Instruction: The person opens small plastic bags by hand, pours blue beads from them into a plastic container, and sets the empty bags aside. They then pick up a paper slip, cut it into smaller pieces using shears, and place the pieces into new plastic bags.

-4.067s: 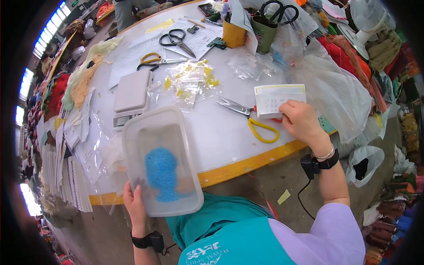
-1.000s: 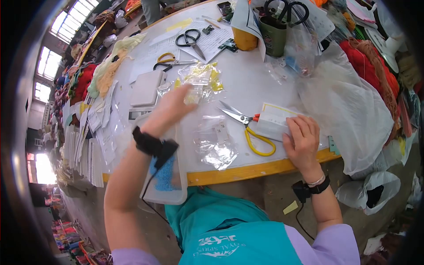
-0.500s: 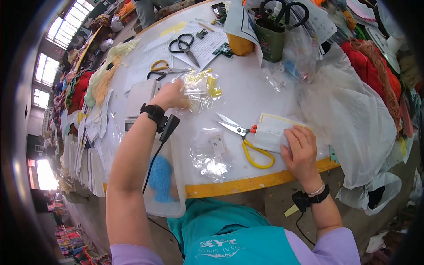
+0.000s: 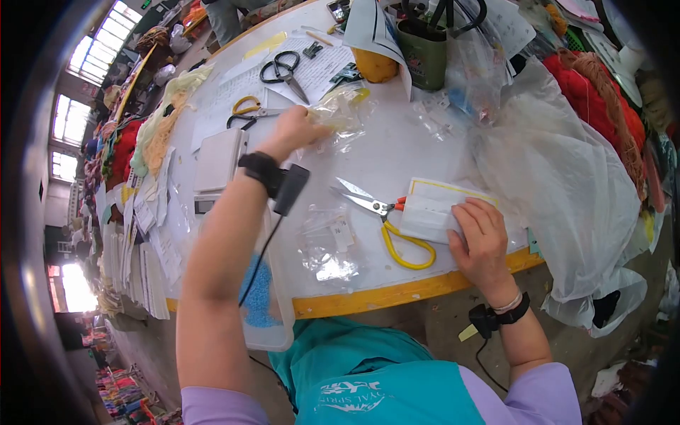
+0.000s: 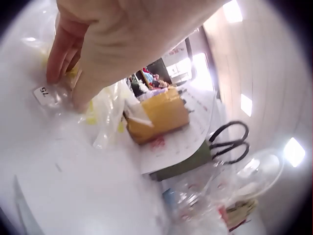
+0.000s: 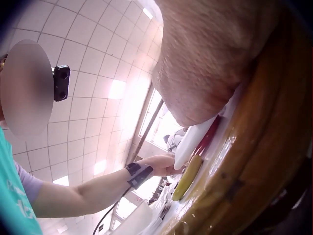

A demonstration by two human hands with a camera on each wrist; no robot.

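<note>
In the head view my left hand (image 4: 296, 131) is at a heap of small clear plastic bags (image 4: 341, 117) with yellow bits in them. The left wrist view has thumb and fingers pinching bag plastic beside a label (image 5: 44, 96) reading 75. My right hand (image 4: 483, 244) rests on a white paper packet (image 4: 433, 202), fingers loosely bent over its edge. Under the packet lie scissors (image 4: 407, 263) with a yellow handle. A clear bag (image 4: 322, 251) labelled 76 lies nearer the table edge. The left forearm partly hides a plastic box (image 4: 286, 333) holding blue granules (image 4: 261, 297).
Two more pairs of scissors (image 4: 282, 67) lie among papers at the back. A white scale (image 4: 221, 159) stands left of the forearm. A green holder (image 4: 421, 57) with scissors is at the far side. A large white plastic bag (image 4: 559, 184) covers the right end.
The left hand has left the box and reached over to the yellow-filled bags, which have shifted away and bunched up. The 76 bag now lies on the table. The right hand stays on the packet.
</note>
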